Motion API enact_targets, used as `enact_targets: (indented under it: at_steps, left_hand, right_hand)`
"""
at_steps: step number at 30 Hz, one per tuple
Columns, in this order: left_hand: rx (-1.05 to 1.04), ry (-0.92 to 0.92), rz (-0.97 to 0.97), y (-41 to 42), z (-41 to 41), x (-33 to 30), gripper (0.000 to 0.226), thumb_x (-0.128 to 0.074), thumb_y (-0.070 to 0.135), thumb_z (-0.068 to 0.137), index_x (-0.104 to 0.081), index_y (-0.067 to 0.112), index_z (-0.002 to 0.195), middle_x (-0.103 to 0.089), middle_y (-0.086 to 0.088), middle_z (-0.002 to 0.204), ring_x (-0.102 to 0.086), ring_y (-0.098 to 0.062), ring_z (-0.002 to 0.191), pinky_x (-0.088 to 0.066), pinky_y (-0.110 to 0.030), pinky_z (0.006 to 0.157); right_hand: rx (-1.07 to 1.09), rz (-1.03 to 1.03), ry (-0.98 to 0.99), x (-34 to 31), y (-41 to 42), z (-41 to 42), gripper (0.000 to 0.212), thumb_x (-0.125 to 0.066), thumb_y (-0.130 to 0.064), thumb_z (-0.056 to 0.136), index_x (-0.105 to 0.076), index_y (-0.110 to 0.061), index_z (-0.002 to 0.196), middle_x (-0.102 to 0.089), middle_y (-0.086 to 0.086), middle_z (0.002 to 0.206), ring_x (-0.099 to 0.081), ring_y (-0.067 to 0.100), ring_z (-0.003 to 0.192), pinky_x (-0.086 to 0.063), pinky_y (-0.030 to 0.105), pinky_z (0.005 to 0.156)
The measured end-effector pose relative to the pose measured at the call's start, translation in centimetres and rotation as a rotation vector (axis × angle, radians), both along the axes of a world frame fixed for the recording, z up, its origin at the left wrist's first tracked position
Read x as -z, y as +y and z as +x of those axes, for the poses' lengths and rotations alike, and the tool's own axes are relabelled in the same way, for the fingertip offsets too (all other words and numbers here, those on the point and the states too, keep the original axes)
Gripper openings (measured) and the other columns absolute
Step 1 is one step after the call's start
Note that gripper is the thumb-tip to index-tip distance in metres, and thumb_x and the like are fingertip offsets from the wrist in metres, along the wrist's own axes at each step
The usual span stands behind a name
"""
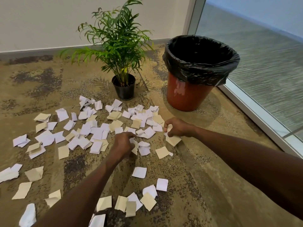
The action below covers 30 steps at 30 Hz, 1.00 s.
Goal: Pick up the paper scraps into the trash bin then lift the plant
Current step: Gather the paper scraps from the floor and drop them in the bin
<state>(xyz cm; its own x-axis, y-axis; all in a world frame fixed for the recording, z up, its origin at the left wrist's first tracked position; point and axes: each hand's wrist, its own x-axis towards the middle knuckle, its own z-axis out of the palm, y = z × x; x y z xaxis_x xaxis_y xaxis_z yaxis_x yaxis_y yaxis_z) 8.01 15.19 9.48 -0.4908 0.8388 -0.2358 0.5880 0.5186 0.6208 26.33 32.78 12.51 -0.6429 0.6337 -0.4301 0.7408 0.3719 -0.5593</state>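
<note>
both forearms are stretched over the carpet (205, 185); paper scraps (91, 133) are pinched in the left hand (123, 143) and right hand (176, 127), the trash bin (188, 95) beyond.

Both forearms cut off at the lower edge; fingertips of the left hand (123, 142) curled under, grip on the scraps (135, 145) beneath it only partly seen; inside of the trash bin (188, 95) lost in the black liner (201, 71), contents not to be told; paper scraps (6, 175) clipped at the left edge and others at the bottom edge; window (262, 54) smeared with blur.
</note>
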Motion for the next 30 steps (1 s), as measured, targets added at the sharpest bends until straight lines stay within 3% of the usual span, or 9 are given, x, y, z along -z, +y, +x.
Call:
enact_targets:
  at_steps: [5,9,12,14,16,20,23,26,30]
  left_hand:
    - [-0.07,-0.041,0.088,1.4,0.0,-2.7,0.041,-0.068,-0.002,0.08,-0.071,0.013,0.118,-0.064,-0.008,0.13,-0.063,-0.026,0.109,-0.051,-0.026,0.082]
    - [-0.151,-0.146,0.205,3.1,-0.1,-5.6,0.039,-0.068,-0.004,0.079,-0.072,0.014,0.114,-0.065,-0.009,0.128,-0.066,-0.025,0.098,-0.059,-0.03,0.071]
    - [-0.237,-0.207,0.305,4.2,-0.2,-7.9,0.039,-0.067,-0.004,0.08,-0.072,0.016,0.114,-0.065,-0.01,0.123,-0.067,-0.023,0.077,-0.049,-0.024,0.051]
    - [-0.288,-0.286,0.407,5.3,-0.2,-10.3,0.04,-0.068,-0.004,0.082,-0.07,0.015,0.117,-0.065,-0.011,0.117,-0.065,-0.023,0.072,-0.053,-0.031,0.055]
    - [-0.345,-0.459,0.498,6.6,-0.1,-13.0,0.041,-0.066,-0.006,0.084,-0.067,0.013,0.12,-0.063,-0.01,0.113,-0.064,-0.021,0.078,-0.06,-0.042,0.071]
    - [-0.41,-0.727,0.605,10.1,1.0,-18.0,0.04,-0.063,-0.006,0.087,-0.064,0.011,0.123,-0.06,-0.009,0.115,-0.066,-0.023,0.09,-0.061,-0.037,0.075]
    - [-0.396,-0.797,0.668,13.4,2.4,-21.3,0.041,-0.064,-0.009,0.085,-0.063,0.007,0.123,-0.06,-0.011,0.114,-0.065,-0.025,0.094,-0.061,-0.03,0.07]
    - [-0.332,-0.801,0.676,17.2,3.9,-23.7,0.041,-0.065,-0.013,0.082,-0.064,0.003,0.119,-0.058,-0.01,0.102,-0.065,-0.026,0.089,-0.062,-0.035,0.071]
    - [-0.262,-0.688,0.591,22.2,5.3,-25.9,0.027,-0.068,-0.012,0.08,-0.069,0.004,0.101,-0.06,-0.005,0.082,-0.068,-0.026,0.084,-0.062,-0.038,0.075]
  right_hand:
    - [-0.031,-0.021,0.094,-2.5,0.8,-1.0,0.023,-0.072,0.003,0.079,-0.065,-0.018,0.085,-0.063,0.01,0.108,-0.049,0.009,0.061,-0.036,0.02,0.046]
    - [-0.013,-0.071,0.22,-5.0,1.2,-1.6,0.023,-0.07,0.005,0.081,-0.063,-0.016,0.085,-0.062,0.026,0.116,-0.049,0.021,0.074,-0.04,0.029,0.061]
    - [0.032,-0.096,0.302,-7.0,1.5,-2.0,0.022,-0.071,0.004,0.082,-0.063,-0.017,0.086,-0.059,0.01,0.106,-0.052,0.014,0.08,-0.045,0.025,0.063]
    - [0.07,-0.108,0.383,-9.2,2.0,-2.3,0.021,-0.07,0.004,0.084,-0.064,-0.015,0.09,-0.057,0.003,0.113,-0.057,0.01,0.087,-0.054,0.022,0.068]
    - [0.115,-0.158,0.498,-11.8,2.5,-2.4,0.021,-0.066,0.008,0.085,-0.063,-0.012,0.091,-0.059,0.008,0.117,-0.06,0.017,0.097,-0.058,0.029,0.082]
    - [0.201,-0.297,0.774,-17.1,3.8,-2.2,0.024,-0.06,0.013,0.086,-0.062,-0.011,0.088,-0.066,0.01,0.092,-0.068,0.016,0.075,-0.053,0.02,0.054]
    - [0.313,-0.335,0.98,-20.4,6.4,-1.8,0.026,-0.058,0.011,0.088,-0.063,-0.015,0.083,-0.07,0.002,0.079,-0.07,0.014,0.07,-0.057,0.028,0.056]
    - [0.512,-0.3,1.137,-22.3,9.4,-1.7,0.026,-0.058,0.01,0.088,-0.062,-0.015,0.085,-0.067,0.01,0.094,-0.067,0.023,0.082,-0.059,0.034,0.059]
    - [0.783,-0.133,1.12,-21.9,12.8,-1.4,0.026,-0.062,0.01,0.086,-0.061,-0.017,0.083,-0.067,0.013,0.098,-0.067,0.028,0.09,-0.06,0.038,0.062]
